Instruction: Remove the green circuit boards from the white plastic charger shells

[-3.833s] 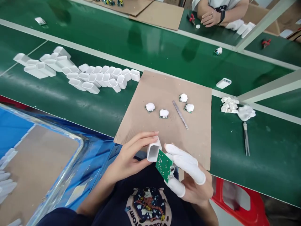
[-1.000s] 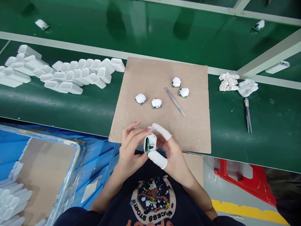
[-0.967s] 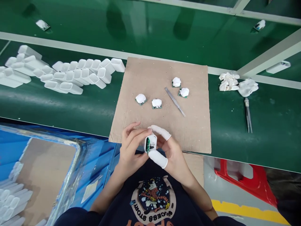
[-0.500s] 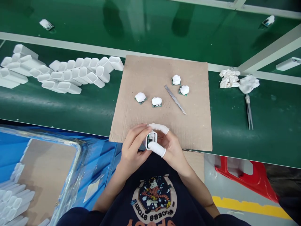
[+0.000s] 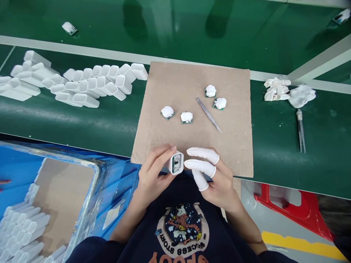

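My left hand is closed around a white plastic housing whose open end faces me, with a green circuit board seated inside it. My right hand, with white finger cots on three fingers, hovers just right of the housing, fingers apart and holding nothing; one fingertip nearly touches the housing's rim. Both hands are at the near edge of a brown cardboard sheet.
On the cardboard lie several small boards with white blobs and metal tweezers. A row of empty white housings lies at the left on the green belt. A blue bin holds more housings. White rags and second tweezers sit right.
The circuit board went from outside the housing to fully inside it. My right hand has since let go and drawn slightly right, leaving the housing in my left hand.
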A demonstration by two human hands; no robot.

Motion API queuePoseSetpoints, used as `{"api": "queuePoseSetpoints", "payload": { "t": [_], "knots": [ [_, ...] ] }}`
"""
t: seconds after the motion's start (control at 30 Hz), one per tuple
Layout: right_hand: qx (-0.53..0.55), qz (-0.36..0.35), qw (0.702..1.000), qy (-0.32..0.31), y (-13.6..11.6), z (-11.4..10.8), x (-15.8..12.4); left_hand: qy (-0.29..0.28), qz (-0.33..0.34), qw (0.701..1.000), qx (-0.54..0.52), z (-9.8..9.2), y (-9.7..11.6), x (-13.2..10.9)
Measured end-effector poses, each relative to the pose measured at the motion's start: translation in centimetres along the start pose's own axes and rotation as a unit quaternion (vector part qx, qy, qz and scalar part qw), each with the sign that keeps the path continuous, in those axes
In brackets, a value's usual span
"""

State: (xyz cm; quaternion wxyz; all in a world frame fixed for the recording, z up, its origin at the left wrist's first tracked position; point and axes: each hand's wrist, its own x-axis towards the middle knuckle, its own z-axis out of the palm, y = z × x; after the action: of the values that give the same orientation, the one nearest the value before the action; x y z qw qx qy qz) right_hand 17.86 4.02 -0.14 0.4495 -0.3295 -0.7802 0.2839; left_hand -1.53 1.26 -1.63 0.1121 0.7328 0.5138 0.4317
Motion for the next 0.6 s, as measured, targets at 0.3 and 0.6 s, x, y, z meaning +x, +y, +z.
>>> {"api": "queuePoseSetpoints", "payload": {
  "t": [0.3,0.6],
  "knots": [
    [-0.157,-0.107,0.979,-0.075,-0.2,-0.5,-0.5,-0.017,0.055,0.998,0.012,-0.1,0.0,0.1],
    [-0.163,-0.074,0.978,-0.102,1.3,0.4,-1.3,-0.106,-0.084,0.981,-0.136,0.0,-1.4,0.1]
  ]
}}
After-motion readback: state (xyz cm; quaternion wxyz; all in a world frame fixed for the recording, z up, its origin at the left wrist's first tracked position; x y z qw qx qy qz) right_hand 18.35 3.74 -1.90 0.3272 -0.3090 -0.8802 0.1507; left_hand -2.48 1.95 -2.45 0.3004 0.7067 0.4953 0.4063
